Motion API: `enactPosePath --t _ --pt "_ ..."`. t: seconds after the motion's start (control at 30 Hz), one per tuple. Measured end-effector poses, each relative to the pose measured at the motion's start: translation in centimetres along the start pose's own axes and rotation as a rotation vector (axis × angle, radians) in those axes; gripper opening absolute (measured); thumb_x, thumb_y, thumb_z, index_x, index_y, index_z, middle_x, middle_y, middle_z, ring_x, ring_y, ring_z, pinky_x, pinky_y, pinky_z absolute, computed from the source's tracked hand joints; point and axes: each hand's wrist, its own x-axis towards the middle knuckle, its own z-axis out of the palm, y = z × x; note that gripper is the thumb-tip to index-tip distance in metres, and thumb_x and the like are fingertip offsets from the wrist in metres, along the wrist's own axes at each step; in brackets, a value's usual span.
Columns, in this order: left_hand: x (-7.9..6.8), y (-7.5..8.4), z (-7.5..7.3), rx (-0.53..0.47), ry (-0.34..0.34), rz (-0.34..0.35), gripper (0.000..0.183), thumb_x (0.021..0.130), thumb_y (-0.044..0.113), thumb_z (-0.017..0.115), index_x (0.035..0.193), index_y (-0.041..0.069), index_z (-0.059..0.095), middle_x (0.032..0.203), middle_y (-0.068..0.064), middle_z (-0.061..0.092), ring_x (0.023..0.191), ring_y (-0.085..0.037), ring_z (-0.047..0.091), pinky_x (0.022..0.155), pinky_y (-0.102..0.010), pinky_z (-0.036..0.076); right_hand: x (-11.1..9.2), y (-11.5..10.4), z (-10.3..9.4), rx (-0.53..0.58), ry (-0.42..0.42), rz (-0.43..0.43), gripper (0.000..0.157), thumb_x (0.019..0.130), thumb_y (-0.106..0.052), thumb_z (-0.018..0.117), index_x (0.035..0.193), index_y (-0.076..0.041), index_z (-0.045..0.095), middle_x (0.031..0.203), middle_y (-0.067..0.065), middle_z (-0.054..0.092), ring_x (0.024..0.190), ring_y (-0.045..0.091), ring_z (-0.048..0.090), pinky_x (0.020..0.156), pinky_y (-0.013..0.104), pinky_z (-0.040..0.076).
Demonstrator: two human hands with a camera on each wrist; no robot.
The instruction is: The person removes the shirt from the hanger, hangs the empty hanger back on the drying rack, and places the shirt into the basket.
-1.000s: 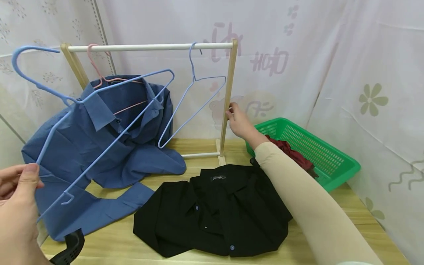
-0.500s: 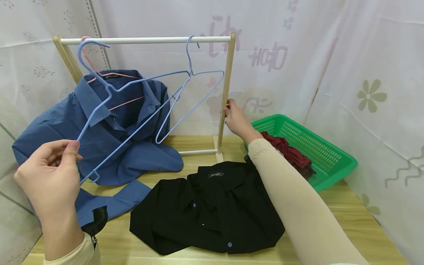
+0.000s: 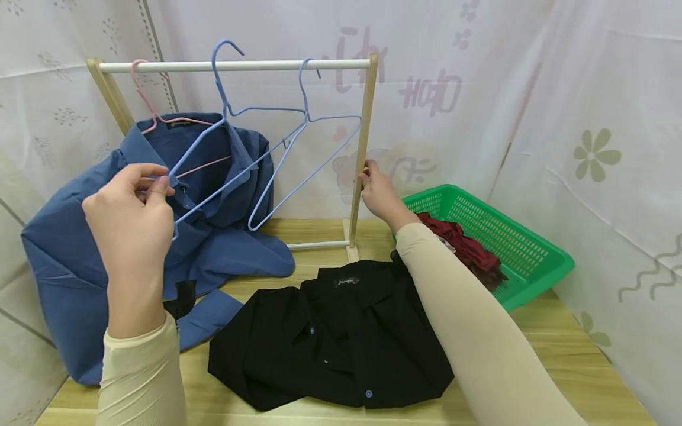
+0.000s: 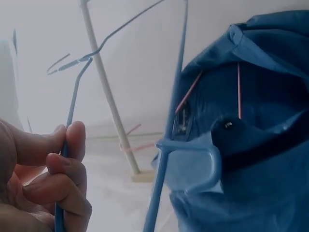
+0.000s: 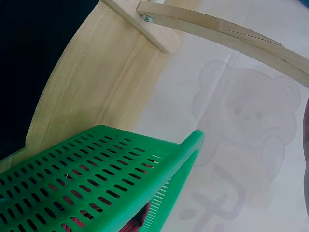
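Note:
My left hand pinches one arm of a blue hanger between thumb and fingers. That hanger's hook stands at the height of the white rail; whether it reaches over the rail I cannot tell. In the left wrist view, the fingers curl round the blue wire. My right hand grips the wooden right post of the clothes rack. On the rail hang a second blue hanger and a pink hanger, which bears a blue shirt.
A black shirt with blue buttons lies spread on the wooden table in front of the rack. At the right stands a green basket holding dark red cloth. Printed curtains close off the back and sides.
My left hand has carried the blue hanger rightward and up, from the left edge to the rail. The right hand keeps its grip on the post.

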Motion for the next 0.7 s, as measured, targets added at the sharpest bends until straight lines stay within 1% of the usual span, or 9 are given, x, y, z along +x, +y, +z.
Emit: enactPosePath --t 0.07,0.13,0.2,0.27,0.47,0.6,0.7 --pt "0.5 0.5 0.5 0.009 -0.023 -0.012 0.025 0.100 0.020 0.055 0.117 0.015 0.072 0.099 -0.010 0.076 0.069 0.006 0.049 0.060 -0.016 0.035 0.0 -0.1 0.0 -0.002 -0.003 0.005 0.041 0.106 -0.035 0.026 0.141 -0.014 0.032 0.126 0.012 0.055 0.111 0.029 0.060 0.085 0.044 0.052" --pt "0.9 1.0 1.0 0.004 -0.046 -0.019 0.026 0.101 0.020 0.053 0.119 0.015 0.071 0.101 -0.010 0.075 0.075 -0.004 0.056 0.062 -0.016 0.036 0.0 -0.1 0.0 -0.002 -0.011 0.016 0.042 0.106 -0.036 0.025 0.142 -0.015 0.031 0.127 0.012 0.054 0.112 0.028 0.060 0.085 0.044 0.052" --pt "1.2 1.4 1.4 -0.003 -0.066 -0.011 0.027 0.101 0.020 0.052 0.120 0.014 0.070 0.102 -0.011 0.075 0.082 -0.015 0.061 0.062 -0.016 0.038 0.0 -0.2 0.0 -0.004 -0.009 0.023 0.042 0.106 -0.036 0.025 0.142 -0.015 0.031 0.127 0.012 0.054 0.111 0.028 0.060 0.084 0.044 0.052" --pt "1.5 1.8 1.7 -0.006 -0.084 -0.003 0.028 0.101 0.020 0.051 0.121 0.014 0.070 0.102 -0.012 0.075 0.087 -0.022 0.065 0.064 -0.018 0.039 -0.1 -0.2 0.0 -0.006 -0.006 0.028 0.042 0.106 -0.036 0.025 0.141 -0.015 0.031 0.127 0.012 0.055 0.110 0.028 0.060 0.084 0.044 0.051" --pt "2.0 2.8 2.5 0.027 -0.130 0.006 0.030 0.102 0.018 0.049 0.123 0.011 0.068 0.103 -0.014 0.074 0.093 -0.029 0.066 0.069 -0.030 0.041 0.0 -0.1 -0.1 -0.004 -0.004 0.022 0.043 0.106 -0.037 0.025 0.142 -0.013 0.032 0.128 0.013 0.055 0.113 0.029 0.060 0.087 0.045 0.051" --pt "1.9 3.0 3.2 0.053 -0.140 0.021 0.029 0.101 0.015 0.048 0.122 0.009 0.068 0.101 -0.014 0.074 0.092 -0.032 0.066 0.070 -0.035 0.042 -0.1 -0.2 -0.2 -0.007 0.001 0.022 0.042 0.106 -0.035 0.026 0.142 -0.013 0.032 0.127 0.013 0.055 0.113 0.030 0.060 0.089 0.045 0.051" --pt "1.7 2.8 3.7 0.055 -0.136 0.033 0.029 0.101 0.013 0.047 0.121 0.008 0.068 0.100 -0.015 0.074 0.092 -0.033 0.066 0.073 -0.041 0.047 -0.1 -0.3 -0.2 -0.006 -0.003 0.020 0.042 0.106 -0.035 0.026 0.142 -0.013 0.032 0.127 0.013 0.055 0.112 0.030 0.060 0.087 0.045 0.051"
